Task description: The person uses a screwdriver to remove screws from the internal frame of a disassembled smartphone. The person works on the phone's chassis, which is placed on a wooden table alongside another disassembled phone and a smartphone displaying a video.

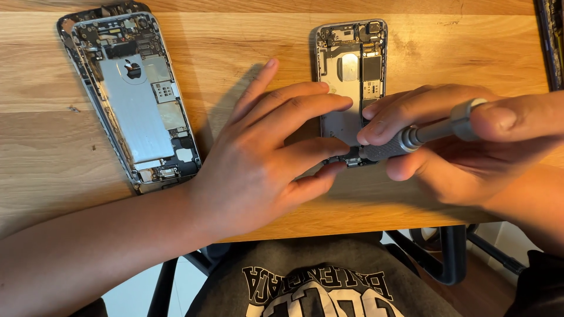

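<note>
Bracing the opened phone shell (pixel 351 76) flat on the wooden table (pixel 47 147), your left hand (pixel 264 158) lies spread, fingertips (pixel 335 104) pressing its left edge and lower end. Your right hand (pixel 446 141) pinches a slim metal screwdriver (pixel 420 134), fingers closed round the knurled grip, tip down at the shell's bottom end. Judgement: shell light, thin, fragile inside; hold by the rim only. A second, larger opened shell (pixel 132 97) lies well apart, at left.

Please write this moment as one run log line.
left hand: steadies open phone | right hand: holds screwdriver at phone's lower end | second phone: left, untouched
</note>
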